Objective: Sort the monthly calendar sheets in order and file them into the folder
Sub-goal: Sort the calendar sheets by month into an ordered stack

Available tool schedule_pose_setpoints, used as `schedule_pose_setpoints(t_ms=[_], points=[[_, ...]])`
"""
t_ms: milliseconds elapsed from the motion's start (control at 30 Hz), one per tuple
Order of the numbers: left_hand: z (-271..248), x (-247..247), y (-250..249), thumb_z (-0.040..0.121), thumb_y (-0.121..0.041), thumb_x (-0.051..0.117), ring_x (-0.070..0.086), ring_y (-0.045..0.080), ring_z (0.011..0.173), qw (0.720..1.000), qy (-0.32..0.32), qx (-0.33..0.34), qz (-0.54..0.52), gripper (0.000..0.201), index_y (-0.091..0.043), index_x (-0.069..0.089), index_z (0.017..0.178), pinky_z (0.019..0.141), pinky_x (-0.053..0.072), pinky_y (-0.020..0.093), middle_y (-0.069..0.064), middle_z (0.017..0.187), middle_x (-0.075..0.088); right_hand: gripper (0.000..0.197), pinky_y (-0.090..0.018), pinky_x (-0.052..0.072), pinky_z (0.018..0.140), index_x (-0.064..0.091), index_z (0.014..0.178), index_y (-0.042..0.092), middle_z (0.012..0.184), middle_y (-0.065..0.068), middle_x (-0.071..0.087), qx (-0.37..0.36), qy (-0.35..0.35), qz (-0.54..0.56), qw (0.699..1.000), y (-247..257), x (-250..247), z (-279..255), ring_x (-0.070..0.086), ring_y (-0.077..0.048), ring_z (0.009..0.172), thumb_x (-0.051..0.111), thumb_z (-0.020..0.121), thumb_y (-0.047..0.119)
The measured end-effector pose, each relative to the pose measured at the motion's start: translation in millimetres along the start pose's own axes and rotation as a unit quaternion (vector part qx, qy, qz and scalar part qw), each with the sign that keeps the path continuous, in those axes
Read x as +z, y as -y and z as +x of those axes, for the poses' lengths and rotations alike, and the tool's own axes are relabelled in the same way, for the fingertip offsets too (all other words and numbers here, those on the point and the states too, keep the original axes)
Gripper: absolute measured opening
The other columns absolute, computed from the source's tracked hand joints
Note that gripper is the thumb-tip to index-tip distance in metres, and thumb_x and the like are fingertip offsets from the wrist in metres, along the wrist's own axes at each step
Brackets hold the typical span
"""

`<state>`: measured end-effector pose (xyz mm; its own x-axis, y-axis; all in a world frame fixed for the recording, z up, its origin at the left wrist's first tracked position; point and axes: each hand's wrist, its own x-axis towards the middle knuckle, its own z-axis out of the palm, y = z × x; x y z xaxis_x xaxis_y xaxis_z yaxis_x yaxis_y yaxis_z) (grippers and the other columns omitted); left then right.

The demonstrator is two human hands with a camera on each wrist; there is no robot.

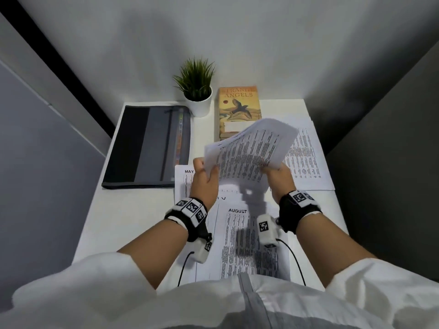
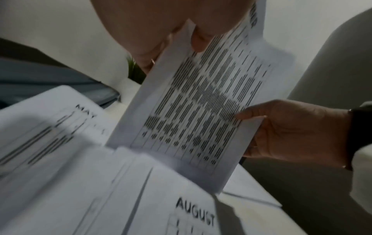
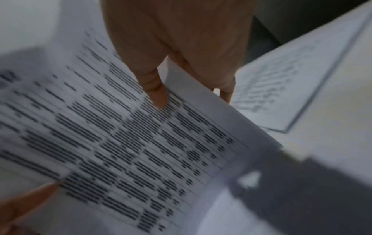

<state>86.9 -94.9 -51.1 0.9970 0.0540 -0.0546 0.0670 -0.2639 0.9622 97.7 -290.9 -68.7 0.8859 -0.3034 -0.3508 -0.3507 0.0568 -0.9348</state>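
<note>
Above the table, both hands are holding a small stack of calendar sheets in the air, tilted away from the person. The left hand is pinching the stack's near left edge, thumb on the printed face and fingers curled behind. The right hand is gripping the near right corner the same way, its thumb pressing on the print while the other fingers are curling under the paper.

Below them, loose sheets are lying spread out: May at the left, August nearest the body, one partly covered between them, and more sheets at the right. The folder is lying closed at the far left, just beside May. A plant and a book are standing behind.

Sorting looks only partly done. The stack is fanning at its far edge, so a loose pinch could let a sheet slide out and upset the order. Months on the held sheets are too blurred to read, so a misplaced one could go unnoticed. The closed folder will need one hand free, leaving the stack sagging in the other.
</note>
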Motion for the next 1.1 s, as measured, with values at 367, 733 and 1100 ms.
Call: schedule_pose_setpoints(t_ms=[367, 733, 1100], points=[[40.6, -12.4, -27.2, 0.102, -0.035, 0.040, 0.049, -0.004, 0.103, 0.995, -0.048, -0.083, -0.019, 0.021, -0.026, 0.042, 0.120, 0.105, 0.033, 0.034, -0.014, 0.113, 0.051, 0.090, -0.050, 0.045, 0.100, 0.024, 0.138, 0.017, 0.125, -0.021, 0.050, 0.157, 0.046, 0.047, 0.985, -16.9, -19.6, 12.0, 0.057, -0.034, 0.111, 0.082, 0.070, 0.027], [-9.1, 15.5, 12.6, 0.081, -0.020, 0.074, 0.048, 0.020, 0.114, 0.979, 0.140, -0.051, 0.136, 0.058, -0.019, 0.045, 0.131, 0.092, 0.046, 0.037, -0.002, 0.125, 0.052, 0.024, -0.025, 0.052, 0.056, 0.045, 0.072, 0.006, 0.065, -0.010, 0.049, 0.135, -0.055, 0.195, 0.970, -38.1, -53.9, -7.5, 0.052, -0.018, 0.054, 0.060, 0.091, 0.002], [-31.6, -12.2, 89.6, 0.087, -0.023, 0.069, 0.019, 0.025, 0.140, 0.803, 0.341, 0.037, 0.488, 0.083, -0.027, 0.018, 0.152, 0.112, 0.032, 0.040, 0.001, 0.156, 0.017, 0.009, -0.032, 0.057, 0.070, 0.060, 0.081, 0.004, 0.085, -0.009, 0.065, 0.206, -0.234, 0.107, 0.944, -74.7, -122.9, 19.1, 0.065, -0.021, 0.071, 0.060, 0.090, 0.002]])
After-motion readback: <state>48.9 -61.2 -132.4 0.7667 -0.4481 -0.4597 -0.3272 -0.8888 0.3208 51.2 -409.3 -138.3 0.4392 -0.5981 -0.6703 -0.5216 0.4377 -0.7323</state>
